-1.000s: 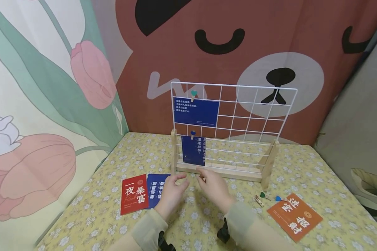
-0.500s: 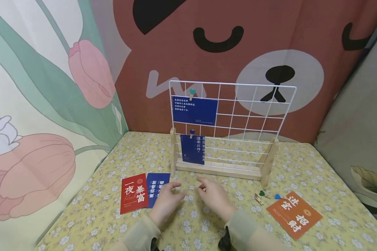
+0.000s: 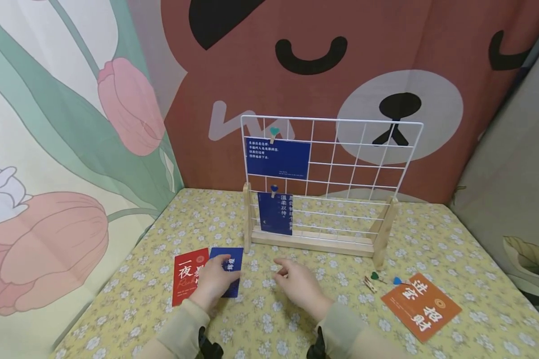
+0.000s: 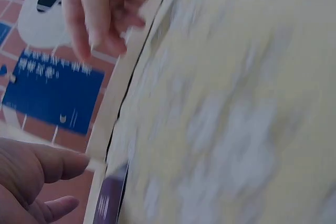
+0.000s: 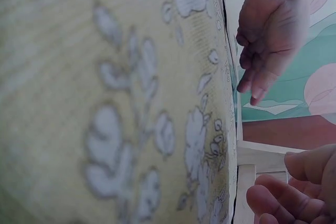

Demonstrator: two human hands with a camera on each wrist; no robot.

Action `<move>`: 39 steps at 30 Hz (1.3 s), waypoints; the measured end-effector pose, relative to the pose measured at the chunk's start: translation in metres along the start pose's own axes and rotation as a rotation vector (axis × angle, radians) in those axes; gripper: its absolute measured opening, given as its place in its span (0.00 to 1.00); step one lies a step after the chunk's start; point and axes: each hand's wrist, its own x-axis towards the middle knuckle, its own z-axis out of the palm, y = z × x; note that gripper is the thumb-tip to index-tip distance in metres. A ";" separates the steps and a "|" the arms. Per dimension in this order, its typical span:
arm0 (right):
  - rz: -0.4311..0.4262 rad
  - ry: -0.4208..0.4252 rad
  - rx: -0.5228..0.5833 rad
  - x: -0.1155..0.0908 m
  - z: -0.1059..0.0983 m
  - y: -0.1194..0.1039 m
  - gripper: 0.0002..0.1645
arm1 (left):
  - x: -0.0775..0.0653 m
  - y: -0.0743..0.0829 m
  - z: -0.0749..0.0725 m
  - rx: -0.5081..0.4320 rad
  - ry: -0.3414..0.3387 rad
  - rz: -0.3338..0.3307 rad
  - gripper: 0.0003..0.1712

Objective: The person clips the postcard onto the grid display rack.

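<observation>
My left hand (image 3: 213, 280) hovers over the blue card (image 3: 234, 284) at the left, its thumb and fingers apart with nothing between them. It also hides part of the red card (image 3: 186, 279) in the head view. My right hand (image 3: 298, 286), fingers loosely bent and holding nothing, is above the cloth in front of the rack. In the left wrist view a card (image 4: 110, 195) shows edge-on just beyond the left fingers. The right wrist view shows the right thumb and fingers (image 5: 275, 195) apart, with only air between them.
A white wire grid rack (image 3: 355, 163) on a wooden base (image 3: 314, 243) stands behind the hands. Heart clips hold an upper blue card (image 3: 278, 162) and a lower blue card (image 3: 269, 219) on it. At right lie an orange card (image 3: 419, 306) and several clips (image 3: 371, 285).
My left hand has moved left, away from the right hand and over the blue card. My right hand has drawn back slightly from the rack. The hung cards stay put.
</observation>
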 end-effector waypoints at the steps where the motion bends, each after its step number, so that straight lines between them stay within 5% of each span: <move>1: 0.002 -0.001 0.003 0.000 0.000 0.000 0.27 | 0.003 -0.002 -0.003 0.031 0.009 -0.008 0.35; 7: 0.025 -0.012 0.034 0.001 0.000 -0.001 0.27 | 0.015 -0.011 -0.014 0.156 0.015 -0.046 0.41; 15: 0.087 -0.052 0.221 0.006 0.000 0.000 0.29 | 0.018 -0.011 -0.015 0.124 0.028 -0.073 0.44; 25: 0.091 -0.017 0.251 0.007 -0.005 0.008 0.29 | 0.012 -0.010 -0.007 0.186 0.001 -0.027 0.45; 39: 0.105 0.021 0.294 0.000 -0.018 0.014 0.29 | -0.007 0.010 0.022 0.081 -0.141 0.093 0.41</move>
